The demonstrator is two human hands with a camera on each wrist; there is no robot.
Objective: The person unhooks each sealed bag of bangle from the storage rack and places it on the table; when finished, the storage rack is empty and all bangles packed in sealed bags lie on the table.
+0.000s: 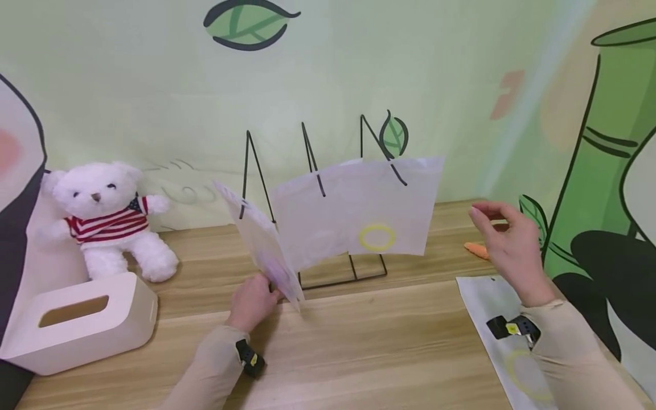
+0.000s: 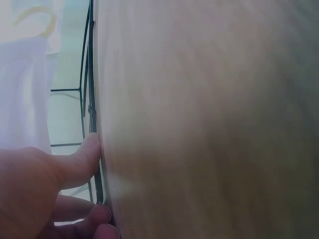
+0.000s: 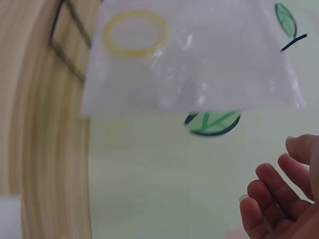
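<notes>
A black wire rack (image 1: 343, 281) stands on the table against the wall, with several upright peaks. Translucent whitish plastic bags hang from it. The left bag (image 1: 251, 233) is turned edge-on and has a purplish patch. To its right, overlapping bags (image 1: 323, 216) spread wide, and a yellow ring mark (image 1: 377, 226) shows low on them. My left hand (image 1: 253, 302) is low beside the left bag; in the left wrist view, its thumb and fingers pinch the rack's base wire (image 2: 98, 186). Raised right of the bags, my right hand (image 1: 515, 250) is empty, fingers loosely bent.
Another whitish bag (image 1: 484, 336) with a yellow ring lies flat on the table under the right forearm. An orange object (image 1: 476, 250) lies behind it. On the left are a white teddy bear (image 1: 107, 228) in a striped shirt and a pale tissue box (image 1: 102, 341).
</notes>
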